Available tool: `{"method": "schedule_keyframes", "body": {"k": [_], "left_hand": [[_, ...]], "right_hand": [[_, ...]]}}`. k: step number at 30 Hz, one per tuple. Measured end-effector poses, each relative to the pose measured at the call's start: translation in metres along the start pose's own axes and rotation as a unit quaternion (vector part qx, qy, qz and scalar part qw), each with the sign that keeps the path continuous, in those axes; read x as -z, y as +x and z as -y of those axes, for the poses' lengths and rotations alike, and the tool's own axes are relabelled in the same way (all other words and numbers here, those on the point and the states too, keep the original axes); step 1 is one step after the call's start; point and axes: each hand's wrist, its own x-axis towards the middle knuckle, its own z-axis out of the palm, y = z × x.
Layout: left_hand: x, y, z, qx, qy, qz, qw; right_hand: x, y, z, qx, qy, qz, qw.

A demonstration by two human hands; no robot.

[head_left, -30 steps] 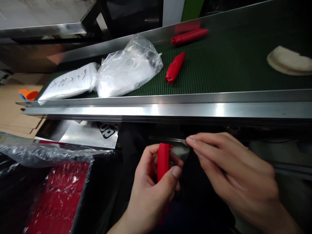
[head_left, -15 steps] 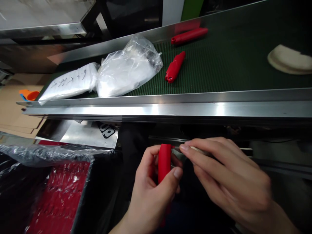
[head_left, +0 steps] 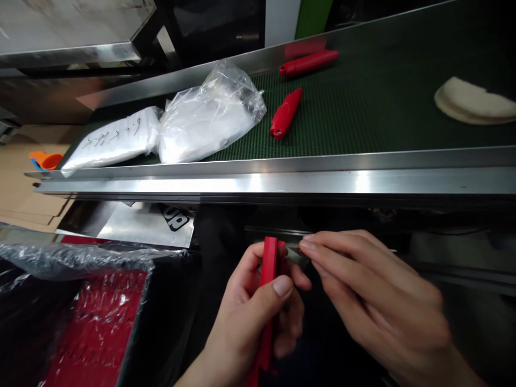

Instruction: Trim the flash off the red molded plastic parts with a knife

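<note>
A long red plastic part (head_left: 269, 263) stands upright in my left hand (head_left: 252, 306), the thumb pressed along it and the fingers behind. In my right hand (head_left: 374, 290), a thin-bladed knife (head_left: 294, 251) is pinched between thumb and fingers; most of its handle is hidden. The blade points left at a small red tab near the part's top end, and I cannot tell whether it touches. Beyond my hands, two similar parts, a stubby red part (head_left: 286, 114) and a longer red part (head_left: 309, 63), lie on the conveyor belt.
The green belt (head_left: 363, 123) runs behind a metal rail (head_left: 242, 184). On it are a white packet (head_left: 115, 140), a clear plastic bag (head_left: 205, 123) and a pale curved piece (head_left: 471, 102). At lower left, a plastic-lined box (head_left: 147, 290) holds many red parts (head_left: 100, 317).
My left hand has turned the red part so a narrower side shows, and its fingers have spread a little. The knife stays at the part's top end.
</note>
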Motion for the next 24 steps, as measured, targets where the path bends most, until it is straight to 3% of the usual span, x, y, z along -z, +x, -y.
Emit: {"method": "schedule_keyframes", "body": {"k": [8,16,21,24], "left_hand": [[0.003,-0.001,0.004,0.025,-0.077,0.099,0.992],[0.006,0.003,0.011,0.032,-0.089,0.120,0.988],[0.008,0.008,0.019,-0.001,-0.125,0.161,0.979],[0.008,0.007,0.020,-0.006,-0.127,0.156,0.980]], "right_hand": [[-0.005,-0.001,-0.001,0.007,0.021,-0.006,1.000],[-0.003,-0.002,0.000,0.011,0.012,-0.009,1.000],[-0.001,-0.006,-0.001,0.024,0.015,-0.025,0.999],[-0.002,-0.008,-0.005,0.020,0.018,-0.031,0.999]]}}
